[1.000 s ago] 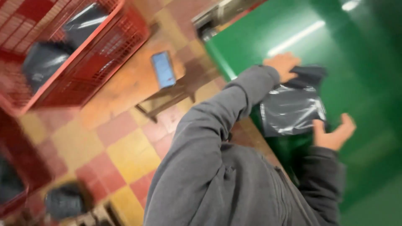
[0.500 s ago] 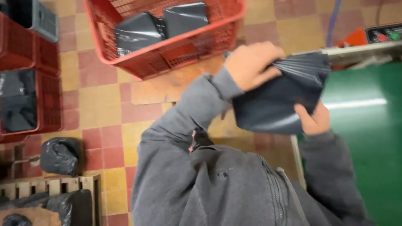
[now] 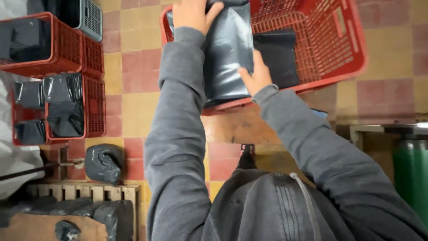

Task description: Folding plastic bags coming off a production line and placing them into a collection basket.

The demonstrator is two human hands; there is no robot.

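grey bag [image 3: 227, 53] moved over red crate [image 3: 352, 53] | fingers [image 3: 196, 15] grip its edges (both hands)

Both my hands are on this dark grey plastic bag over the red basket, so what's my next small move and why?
Probably lower the dark grey plastic bag and let go: the left hand and right hand hold it inside the red plastic basket, beside another dark bag lying there.
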